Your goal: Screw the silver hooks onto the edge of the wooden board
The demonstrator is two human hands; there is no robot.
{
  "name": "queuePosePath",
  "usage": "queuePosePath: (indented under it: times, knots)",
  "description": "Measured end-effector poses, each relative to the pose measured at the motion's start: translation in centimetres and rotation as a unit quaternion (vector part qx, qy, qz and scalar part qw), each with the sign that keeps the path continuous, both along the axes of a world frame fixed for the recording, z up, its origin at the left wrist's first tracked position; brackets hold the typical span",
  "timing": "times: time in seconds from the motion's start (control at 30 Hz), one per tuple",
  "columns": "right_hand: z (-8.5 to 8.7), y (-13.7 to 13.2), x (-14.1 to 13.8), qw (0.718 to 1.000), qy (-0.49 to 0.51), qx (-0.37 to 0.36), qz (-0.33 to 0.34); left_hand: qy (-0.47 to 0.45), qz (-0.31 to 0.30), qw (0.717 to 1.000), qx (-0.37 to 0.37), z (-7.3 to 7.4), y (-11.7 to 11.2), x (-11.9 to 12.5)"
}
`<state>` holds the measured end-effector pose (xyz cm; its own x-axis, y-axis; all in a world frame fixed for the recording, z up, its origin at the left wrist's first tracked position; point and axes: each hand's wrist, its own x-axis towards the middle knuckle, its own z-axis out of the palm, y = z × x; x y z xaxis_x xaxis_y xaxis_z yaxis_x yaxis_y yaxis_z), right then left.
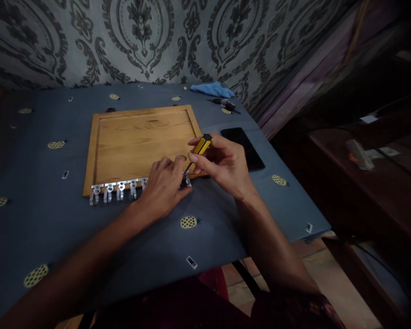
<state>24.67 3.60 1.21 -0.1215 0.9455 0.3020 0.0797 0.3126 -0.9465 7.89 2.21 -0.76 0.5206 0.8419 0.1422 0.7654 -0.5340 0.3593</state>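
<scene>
A wooden board (137,146) with a raised frame lies flat on the table. Along its near edge runs a metal hook rail (121,186) with several silver hooks. My left hand (162,187) grips the right part of the rail against the board, its fingers over the wood and its thumb on the near side, covering some hooks. Between the thumb and fingers of my right hand (228,167) is a screwdriver (202,145) with a yellow and black handle. It is tilted, its shaft pointing down at the rail's right end. My left hand partly hides the tip area.
A black phone or tablet (255,153) lies right of the board, partly behind my right hand. Farther back are a blue cloth (212,89) and keys on a ring (225,104). The blue patterned tablecloth (219,233) covers the table, whose right edge slants toward me.
</scene>
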Motion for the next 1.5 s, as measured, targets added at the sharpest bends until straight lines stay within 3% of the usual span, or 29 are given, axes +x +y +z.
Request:
queuePosePath:
  times: [0.4,1.07,1.33,1.5]
  knots:
    - [-0.3,0.1,0.1,0.997,-0.053,0.044,-0.025,-0.005,0.002,1.000,-0.009,0.1,-0.1,0.0]
    - [-0.4,0.0,0.1,0.995,-0.079,0.039,-0.054,-0.003,-0.001,1.000,-0.010,0.1,0.1,0.0]
    - [0.7,-0.5,-0.4,0.980,-0.009,0.091,-0.176,-0.006,0.005,1.000,-0.004,-0.1,0.1,-0.1]
    - [0.5,-0.3,-0.2,0.981,-0.043,0.089,-0.167,-0.011,0.004,1.000,-0.005,-0.2,0.1,-0.1]
